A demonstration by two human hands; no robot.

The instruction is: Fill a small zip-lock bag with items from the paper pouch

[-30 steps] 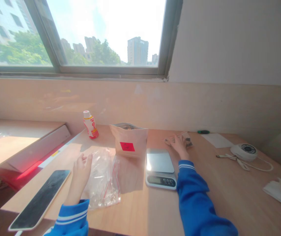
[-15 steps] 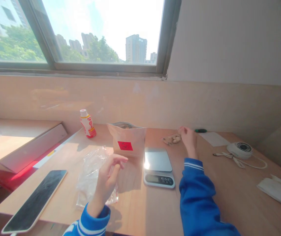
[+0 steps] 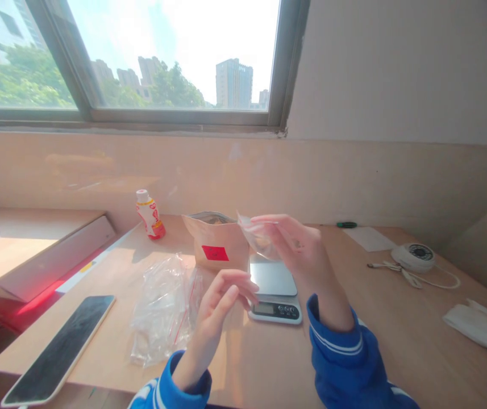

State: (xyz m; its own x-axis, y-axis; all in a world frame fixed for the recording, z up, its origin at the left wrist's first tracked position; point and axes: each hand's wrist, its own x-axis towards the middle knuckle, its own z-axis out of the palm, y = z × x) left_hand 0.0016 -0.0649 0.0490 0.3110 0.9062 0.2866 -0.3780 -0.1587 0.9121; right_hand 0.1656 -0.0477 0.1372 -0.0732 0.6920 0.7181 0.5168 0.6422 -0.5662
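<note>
My right hand (image 3: 300,247) pinches a clear plastic bag (image 3: 260,238) by its edge, above the back of the digital kitchen scale (image 3: 275,278). My fingers cover much of the bag, so its contents barely show. In front of the scale's left side, my left hand (image 3: 226,298) is held with its fingers loosely apart and nothing in them. Just behind it stands a brown paper pouch (image 3: 203,236) with a red label, its top gaping. Flat clear zip bags (image 3: 162,312) lie to the left of that hand.
A red-and-white bottle (image 3: 150,215) stands at the back left, and a phone (image 3: 62,352) lies at the front left edge. On the right are a green-handled tool (image 3: 346,225), a white paper (image 3: 370,239), a dome camera (image 3: 413,258) with its cable, and a white tissue (image 3: 479,328).
My right hand has lifted the bag of pale pieces off the table and brought it left over the scale. My left hand has shifted right, toward the scale.
</note>
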